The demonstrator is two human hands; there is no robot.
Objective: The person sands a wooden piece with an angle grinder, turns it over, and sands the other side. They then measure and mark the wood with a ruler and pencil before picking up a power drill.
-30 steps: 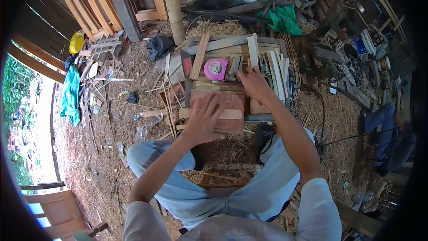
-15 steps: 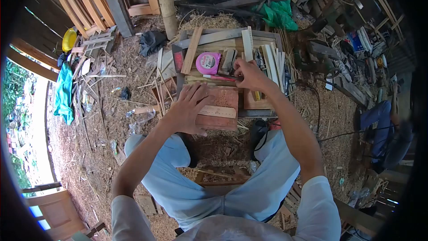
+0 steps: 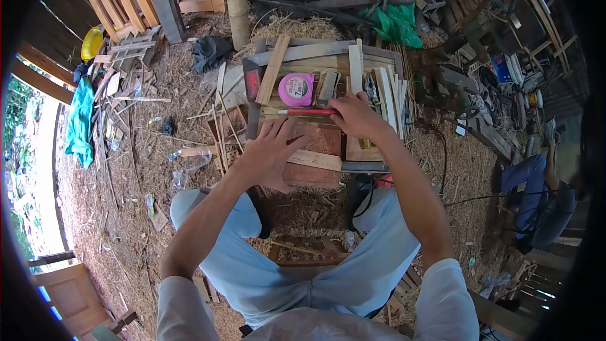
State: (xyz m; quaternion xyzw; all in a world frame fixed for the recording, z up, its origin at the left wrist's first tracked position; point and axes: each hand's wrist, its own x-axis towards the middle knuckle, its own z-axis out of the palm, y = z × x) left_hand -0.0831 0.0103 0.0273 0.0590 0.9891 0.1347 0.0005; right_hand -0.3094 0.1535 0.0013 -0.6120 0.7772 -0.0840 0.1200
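My left hand lies with fingers spread on a reddish wooden board, holding it down at its left side. A pale wooden strip with small marks lies across that board, its left end near my left thumb. My right hand is closed on the end of a red pencil, whose pale tip points left above the board's far edge. Just beyond the pencil sit a pink tape measure and a worn wooden block.
The low wooden bench carries loose strips on its right and a slat at left. A green plastic sheet lies behind it. Shavings and scraps cover the floor. Another person sits far right, near a dark cable.
My right hand has picked up the red pencil and moved slightly nearer me and right. My left hand stays spread on the board. The camera view has shifted slightly.
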